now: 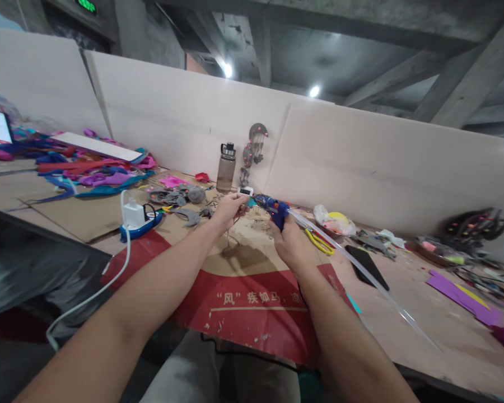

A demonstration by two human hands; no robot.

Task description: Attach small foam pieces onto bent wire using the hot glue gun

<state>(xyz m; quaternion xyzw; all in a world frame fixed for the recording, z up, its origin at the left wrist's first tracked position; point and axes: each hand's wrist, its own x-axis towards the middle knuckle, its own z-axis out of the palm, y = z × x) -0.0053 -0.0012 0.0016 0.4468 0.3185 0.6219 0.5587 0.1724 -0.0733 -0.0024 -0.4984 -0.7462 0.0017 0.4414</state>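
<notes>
The right hand (292,242) gripped a blue glue gun (274,208), fingers wrapped round its handle. The left hand (229,208) pinched a small teal piece (250,202) at the nozzle, above the cardboard-covered surface (403,313).

Both bare forearms reach forward and converge, the left hand (229,208) raised with fingers pinched together near its fingertips, the right hand (289,242) just beside it, curled in a closed grip, wrist bent slightly.

Blue glue gun (276,209) w/ clear stick, raised.
</notes>
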